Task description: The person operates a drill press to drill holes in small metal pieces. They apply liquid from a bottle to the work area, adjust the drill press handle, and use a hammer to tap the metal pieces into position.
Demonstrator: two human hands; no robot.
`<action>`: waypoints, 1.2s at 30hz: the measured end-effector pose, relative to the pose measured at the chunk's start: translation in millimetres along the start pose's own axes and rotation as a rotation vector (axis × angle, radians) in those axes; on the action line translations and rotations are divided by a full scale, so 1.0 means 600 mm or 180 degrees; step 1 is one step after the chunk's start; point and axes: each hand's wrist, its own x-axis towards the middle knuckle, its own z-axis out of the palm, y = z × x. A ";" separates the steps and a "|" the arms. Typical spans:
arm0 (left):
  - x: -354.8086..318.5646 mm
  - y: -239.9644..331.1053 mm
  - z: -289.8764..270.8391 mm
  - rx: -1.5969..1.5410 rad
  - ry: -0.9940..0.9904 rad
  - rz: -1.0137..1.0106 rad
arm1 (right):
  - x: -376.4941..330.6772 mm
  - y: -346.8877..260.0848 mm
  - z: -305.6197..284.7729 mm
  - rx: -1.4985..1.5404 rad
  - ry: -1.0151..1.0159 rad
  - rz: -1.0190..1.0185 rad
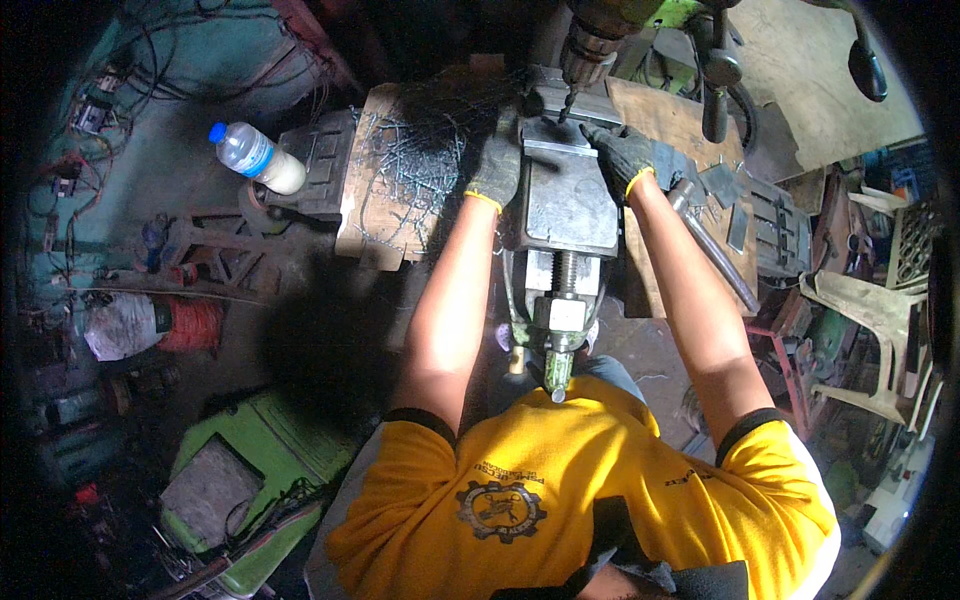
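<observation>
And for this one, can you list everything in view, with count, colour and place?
vise: one, grey, centre
drill chuck: one, metallic, top centre
drill bit: one, dark, in the chuck
boards: two, brown, either side of the vise
shavings: too many to count, grey, left board
bottle: one, clear with blue cap, upper left
hammer: one, grey, right board
small plates: at least two, grey, near the hammer
chair: at least one, white, far right
machine: one, green, lower left
background clutter: too dim to count
shirt: one, yellow, bottom
left hand: one, grey glove, vise's left
right hand: one, grey glove, vise's right
</observation>
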 end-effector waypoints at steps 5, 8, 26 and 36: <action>0.020 -0.028 0.003 -0.3115 -0.0560 -0.0596 | -0.004 -0.001 0.000 0.0023 -0.0016 0.0081; 0.013 -0.022 0.014 -0.1527 0.0002 -0.0414 | 0.004 0.002 0.005 -0.0068 0.0042 0.0135; -0.008 0.059 -0.085 -0.1920 0.0542 -0.0941 | -0.186 0.048 -0.093 0.0194 0.1080 -0.1196; -0.432 0.113 -0.155 0.0564 -0.0182 -0.1003 | -0.470 0.255 -0.076 -0.1249 -0.1371 -0.2318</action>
